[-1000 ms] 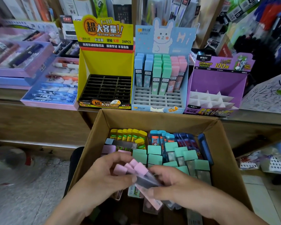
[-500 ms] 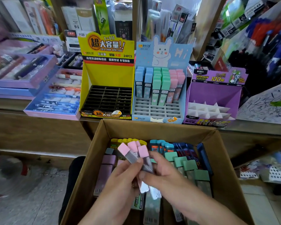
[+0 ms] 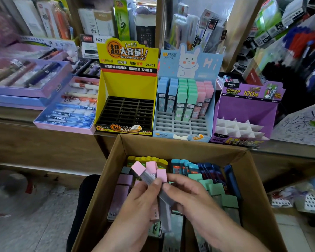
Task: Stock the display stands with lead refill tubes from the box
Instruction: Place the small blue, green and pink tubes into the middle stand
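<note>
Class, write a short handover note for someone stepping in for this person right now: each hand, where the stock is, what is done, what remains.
Left hand: grips three pink-capped clear lead refill tubes, fanned above the open cardboard box.
Right hand: pinches the same tubes.
Done: the blue rabbit-print display stand has blue, green and pink tubes in its back rows.
To do: its front slots, the yellow display stand with a black grid and the purple display stand with white dividers hold none; many more tubes lie in the box.
</note>
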Demonstrator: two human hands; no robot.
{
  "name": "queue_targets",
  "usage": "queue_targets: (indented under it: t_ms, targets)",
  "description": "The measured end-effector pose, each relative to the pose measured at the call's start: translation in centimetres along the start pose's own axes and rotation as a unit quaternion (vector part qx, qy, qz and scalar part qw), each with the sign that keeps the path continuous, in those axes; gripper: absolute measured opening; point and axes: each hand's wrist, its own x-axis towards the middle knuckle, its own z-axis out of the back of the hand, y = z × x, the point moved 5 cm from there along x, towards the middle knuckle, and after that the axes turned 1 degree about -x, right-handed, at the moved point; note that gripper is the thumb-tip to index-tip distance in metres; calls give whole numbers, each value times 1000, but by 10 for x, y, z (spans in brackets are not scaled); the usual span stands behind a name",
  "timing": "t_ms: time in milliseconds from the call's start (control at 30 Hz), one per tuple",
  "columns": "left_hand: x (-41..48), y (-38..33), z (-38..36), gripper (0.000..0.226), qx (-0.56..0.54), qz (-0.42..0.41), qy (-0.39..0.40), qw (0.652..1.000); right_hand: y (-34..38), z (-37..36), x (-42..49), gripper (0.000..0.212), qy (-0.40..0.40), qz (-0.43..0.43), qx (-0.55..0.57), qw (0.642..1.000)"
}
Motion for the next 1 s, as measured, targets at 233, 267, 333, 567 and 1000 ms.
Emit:
queue_targets:
  t_ms: [233,267,333,567,1000]
  targets:
    - [-4,1,0,27,65,4,15,998,6,8,-1,12,-41,1,-53,998]
    - [-5,1,0,24,78,5,11,997,7,9,-1,12,-48,10,-66,997]
    - [-5,1,0,22,92,5,-3,996,9,12,0,12,-55,26,-75,995]
    - [-5,-2,4,19,60,4,-57,997,15,22,-1,7,-62,19,9,998]
    - [-8,-5,-1,18,80,-19,-7,997,23,19,-4,29,-10,47,46,998]
